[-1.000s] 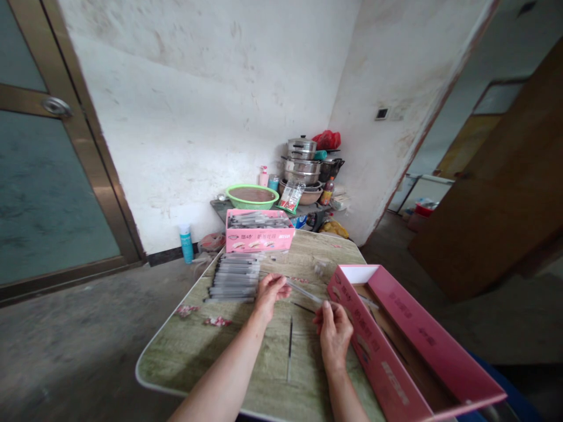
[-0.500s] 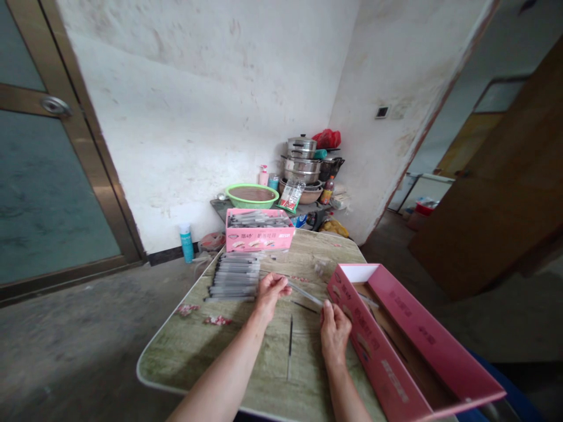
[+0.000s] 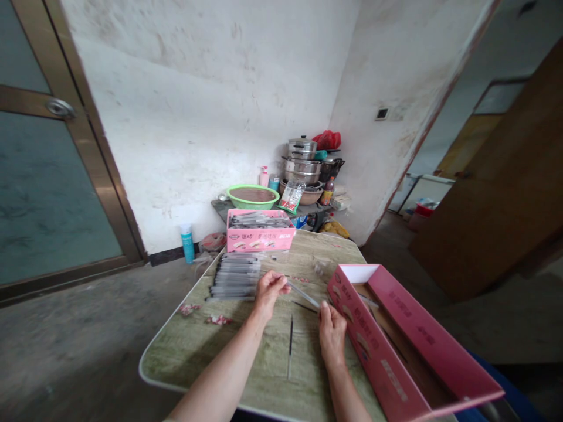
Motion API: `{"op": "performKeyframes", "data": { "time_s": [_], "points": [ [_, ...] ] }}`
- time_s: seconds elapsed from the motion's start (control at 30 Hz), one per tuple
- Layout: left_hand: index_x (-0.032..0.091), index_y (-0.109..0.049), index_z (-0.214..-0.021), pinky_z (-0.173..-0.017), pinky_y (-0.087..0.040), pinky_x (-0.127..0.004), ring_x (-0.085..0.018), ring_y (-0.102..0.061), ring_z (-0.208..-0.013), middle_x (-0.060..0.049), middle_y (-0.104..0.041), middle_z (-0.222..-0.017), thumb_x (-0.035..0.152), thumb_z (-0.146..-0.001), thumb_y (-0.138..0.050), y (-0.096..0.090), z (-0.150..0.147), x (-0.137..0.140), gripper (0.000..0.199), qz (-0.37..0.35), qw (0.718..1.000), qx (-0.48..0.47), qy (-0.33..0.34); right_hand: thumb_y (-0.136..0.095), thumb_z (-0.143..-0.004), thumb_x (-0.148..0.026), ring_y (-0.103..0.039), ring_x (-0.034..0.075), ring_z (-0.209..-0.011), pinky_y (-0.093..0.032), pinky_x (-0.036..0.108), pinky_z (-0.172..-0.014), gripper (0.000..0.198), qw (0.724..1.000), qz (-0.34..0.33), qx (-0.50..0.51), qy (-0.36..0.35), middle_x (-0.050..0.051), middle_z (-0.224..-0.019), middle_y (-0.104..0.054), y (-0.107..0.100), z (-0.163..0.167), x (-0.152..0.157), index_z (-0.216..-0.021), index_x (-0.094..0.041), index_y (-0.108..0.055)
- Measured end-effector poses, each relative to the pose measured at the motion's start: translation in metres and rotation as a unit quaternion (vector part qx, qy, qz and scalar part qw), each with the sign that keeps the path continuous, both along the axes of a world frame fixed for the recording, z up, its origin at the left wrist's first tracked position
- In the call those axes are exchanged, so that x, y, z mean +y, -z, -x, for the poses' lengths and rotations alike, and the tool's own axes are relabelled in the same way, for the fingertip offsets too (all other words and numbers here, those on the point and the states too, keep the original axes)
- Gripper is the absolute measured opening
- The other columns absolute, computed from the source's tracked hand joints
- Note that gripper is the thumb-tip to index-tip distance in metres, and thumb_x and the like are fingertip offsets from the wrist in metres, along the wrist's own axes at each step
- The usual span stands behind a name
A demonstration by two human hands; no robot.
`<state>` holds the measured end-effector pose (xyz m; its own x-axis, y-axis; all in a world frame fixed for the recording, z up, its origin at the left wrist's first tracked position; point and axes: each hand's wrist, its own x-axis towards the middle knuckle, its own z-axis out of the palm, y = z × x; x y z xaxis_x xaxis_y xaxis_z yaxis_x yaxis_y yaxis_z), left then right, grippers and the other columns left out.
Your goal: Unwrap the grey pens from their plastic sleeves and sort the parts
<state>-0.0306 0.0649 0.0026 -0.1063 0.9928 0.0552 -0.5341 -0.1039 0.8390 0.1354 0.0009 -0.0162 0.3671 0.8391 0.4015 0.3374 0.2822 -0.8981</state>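
A slim translucent pen barrel [image 3: 305, 293] spans the gap between my two hands above the table [image 3: 259, 363]. My left hand [image 3: 268, 294] pinches its far left end between thumb and fingers. At the near right end, my right hand [image 3: 332, 333] is closed on it too. Left of my left hand lies a neat row of pens [image 3: 237, 276], several side by side. A thin dark pen refill [image 3: 290, 346] rests on the tabletop between my forearms. A second dark stick [image 3: 303, 306] lies just under the barrel, partly hidden by my right hand.
At the table's back stands a pink box [image 3: 261, 239] full of pens. A long open pink box [image 3: 378, 346] sits to the right, with a few sticks inside. Beyond are a green basin [image 3: 252, 203] and stacked steamer pots [image 3: 302, 170]. A blue spray can [image 3: 187, 243] stands left.
My right hand has shifted slightly left, toward my left hand, still holding the pen barrel. The view has moved a little; the boxes and the row of pens stay as they were.
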Motion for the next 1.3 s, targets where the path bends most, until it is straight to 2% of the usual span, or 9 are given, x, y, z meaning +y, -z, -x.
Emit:
{"op": "performKeyframes", "data": {
  "time_s": [0.4, 0.5, 0.63, 0.7, 0.77, 0.87, 1.03, 1.2, 1.3],
  "points": [
    [0.012, -0.059, -0.076, -0.048, -0.05, -0.023, -0.012, -0.06, -0.048, 0.001, -0.062, -0.058, 0.037, -0.051, -0.084, 0.008, 0.011, 0.01, 0.043, 0.041, 0.999, -0.005, -0.033, -0.047, -0.089, -0.051, -0.044, 0.011, -0.039, -0.035, 0.021, -0.043, 0.044, 0.993, 0.056, -0.003, -0.105, -0.002, -0.046, -0.052, -0.013, 0.007, -0.012, -0.061, -0.018, -0.052],
    [0.012, -0.059, -0.077, -0.047, -0.049, -0.023, -0.011, -0.059, -0.047, 0.001, -0.062, -0.057, 0.038, -0.051, -0.083, 0.007, 0.01, 0.009, 0.044, 0.04, 0.998, 0.007, -0.036, -0.047, -0.09, -0.048, -0.048, 0.012, -0.043, -0.035, 0.021, -0.043, 0.038, 0.99, 0.05, -0.058, -0.12, -0.001, -0.052, -0.055, -0.015, 0.009, -0.012, -0.074, -0.016, -0.061],
    [0.012, -0.059, -0.076, -0.046, -0.047, -0.022, -0.011, -0.057, -0.045, 0.001, -0.061, -0.056, 0.038, -0.051, -0.083, 0.004, 0.008, 0.006, 0.043, 0.04, 0.999, 0.015, -0.031, -0.049, -0.089, -0.043, -0.056, 0.016, -0.056, -0.039, 0.024, -0.054, 0.034, 0.982, -0.002, -0.165, -0.096, 0.005, -0.065, -0.064, -0.01, 0.009, -0.009, -0.084, -0.015, -0.066],
    [0.012, -0.059, -0.075, -0.046, -0.046, -0.022, -0.01, -0.056, -0.046, 0.002, -0.06, -0.056, 0.037, -0.052, -0.083, 0.002, 0.007, 0.004, 0.042, 0.036, 0.999, 0.01, -0.021, -0.046, -0.091, -0.041, -0.055, 0.016, -0.056, -0.038, 0.024, -0.055, 0.034, 0.981, -0.014, -0.176, -0.082, 0.004, -0.065, -0.062, -0.007, 0.009, -0.007, -0.08, -0.015, -0.066],
    [0.012, -0.058, -0.075, -0.048, -0.045, -0.021, -0.009, -0.056, -0.046, 0.002, -0.06, -0.056, 0.035, -0.053, -0.083, 0.001, 0.006, 0.003, 0.04, 0.028, 1.0, 0.003, -0.012, -0.045, -0.091, -0.041, -0.048, 0.014, -0.05, -0.033, 0.023, -0.05, 0.036, 0.983, -0.003, -0.165, -0.086, 0.001, -0.055, -0.054, -0.007, 0.009, -0.007, -0.07, -0.016, -0.062],
    [0.013, -0.057, -0.074, -0.048, -0.043, -0.02, -0.008, -0.054, -0.046, 0.004, -0.058, -0.056, 0.035, -0.056, -0.081, -0.001, 0.005, 0.001, 0.037, 0.005, 1.0, -0.004, -0.006, -0.047, -0.089, -0.043, -0.036, 0.011, -0.044, -0.025, 0.023, -0.043, 0.041, 0.988, 0.034, -0.099, -0.115, -0.004, -0.046, -0.04, -0.008, 0.01, -0.008, -0.057, -0.019, -0.05],
    [0.014, -0.056, -0.073, -0.049, -0.042, -0.02, -0.008, -0.053, -0.047, 0.004, -0.057, -0.056, 0.035, -0.06, -0.079, -0.002, 0.003, 0.0, 0.034, -0.017, 1.0, 0.006, 0.006, -0.05, -0.086, -0.046, -0.025, 0.008, -0.041, -0.019, 0.022, -0.039, 0.039, 0.982, 0.095, 0.02, -0.164, -0.007, -0.045, -0.031, -0.005, 0.011, -0.005, -0.059, -0.019, -0.048],
    [0.014, -0.058, -0.08, -0.049, -0.044, -0.021, -0.01, -0.056, -0.05, 0.002, -0.06, -0.062, 0.037, -0.061, -0.078, -0.001, 0.001, 0.0, 0.036, -0.026, 1.0, 0.017, -0.005, -0.051, -0.086, -0.042, -0.032, 0.01, -0.047, -0.025, 0.021, -0.043, 0.038, 0.991, 0.047, -0.026, -0.121, -0.006, -0.049, -0.036, -0.009, 0.011, -0.006, -0.057, -0.02, -0.043],
    [0.014, -0.059, -0.083, -0.049, -0.045, -0.021, -0.01, -0.056, -0.051, 0.001, -0.06, -0.066, 0.037, -0.061, -0.078, -0.003, 0.008, 0.002, 0.037, -0.039, 0.997, 0.011, -0.069, -0.047, -0.089, -0.041, -0.039, 0.012, -0.052, -0.031, 0.021, -0.05, 0.036, 0.994, 0.009, -0.082, -0.075, -0.004, -0.054, -0.041, -0.013, 0.012, -0.01, -0.061, -0.018, -0.048]
  ]
}}
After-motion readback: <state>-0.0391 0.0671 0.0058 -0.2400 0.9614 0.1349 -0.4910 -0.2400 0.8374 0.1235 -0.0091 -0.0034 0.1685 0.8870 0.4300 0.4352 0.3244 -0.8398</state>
